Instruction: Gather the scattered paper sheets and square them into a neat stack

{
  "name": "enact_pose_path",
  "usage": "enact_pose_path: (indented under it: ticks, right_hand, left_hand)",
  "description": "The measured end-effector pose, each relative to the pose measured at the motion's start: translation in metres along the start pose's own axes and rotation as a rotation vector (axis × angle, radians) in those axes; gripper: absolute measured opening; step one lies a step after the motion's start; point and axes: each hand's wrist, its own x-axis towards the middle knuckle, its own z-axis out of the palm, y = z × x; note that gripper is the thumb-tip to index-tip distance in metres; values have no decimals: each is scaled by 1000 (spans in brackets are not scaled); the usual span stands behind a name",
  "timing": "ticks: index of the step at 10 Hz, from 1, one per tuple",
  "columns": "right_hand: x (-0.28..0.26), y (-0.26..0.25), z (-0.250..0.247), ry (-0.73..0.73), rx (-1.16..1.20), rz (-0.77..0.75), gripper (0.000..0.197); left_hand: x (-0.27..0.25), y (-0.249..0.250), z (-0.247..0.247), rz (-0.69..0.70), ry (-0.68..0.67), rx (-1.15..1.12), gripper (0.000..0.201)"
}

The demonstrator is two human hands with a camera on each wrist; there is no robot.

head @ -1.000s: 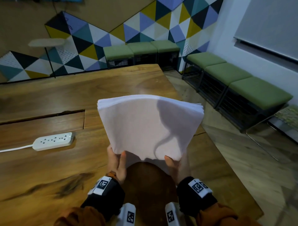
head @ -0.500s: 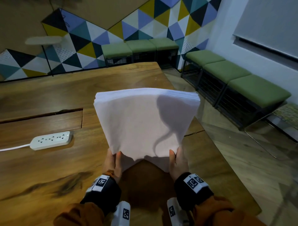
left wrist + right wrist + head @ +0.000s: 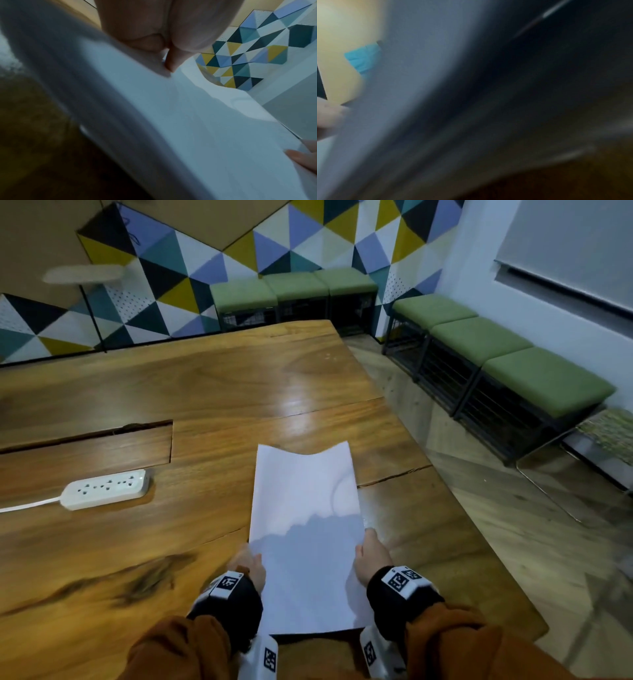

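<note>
A white paper stack (image 3: 305, 508) lies lengthwise, pointing away from me over the wooden table (image 3: 205, 392), and its far edge sags in the middle. My left hand (image 3: 251, 565) grips its left long side and my right hand (image 3: 371, 553) grips its right long side, thumbs on top. Up close in the left wrist view, my left hand (image 3: 154, 27) pinches the edge of the paper stack (image 3: 188, 121), and a fingertip of the right hand (image 3: 302, 158) shows at the opposite side. The right wrist view is blurred and shows only the paper stack (image 3: 402, 67).
A white power strip (image 3: 106, 489) with its cord lies on the table to the left, beside a recessed cable hatch (image 3: 85, 450). The table's right edge drops to the floor, and green-cushioned benches (image 3: 513, 364) line the walls.
The stack, held broadside and raised before, is now turned lengthwise and lower over the table. Both hands have shifted from its near edge to its long sides.
</note>
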Motion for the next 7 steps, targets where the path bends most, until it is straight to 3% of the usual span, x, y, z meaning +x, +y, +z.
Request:
enact_pose_path:
  ticks: [2, 4, 6, 7]
  right_hand:
    - [4, 2, -1, 42, 1, 90, 37]
    - [3, 4, -4, 76, -80, 114, 41]
    - [3, 7, -11, 40, -53, 101, 41]
    - [4, 12, -16, 38, 11, 86, 48]
  left_hand:
    - [-4, 5, -3, -29, 1, 54, 42]
    - [-10, 9, -8, -38, 61, 182, 58]
    - [-3, -3, -19, 42, -13, 89, 66]
    - [6, -15, -19, 73, 26, 26, 65]
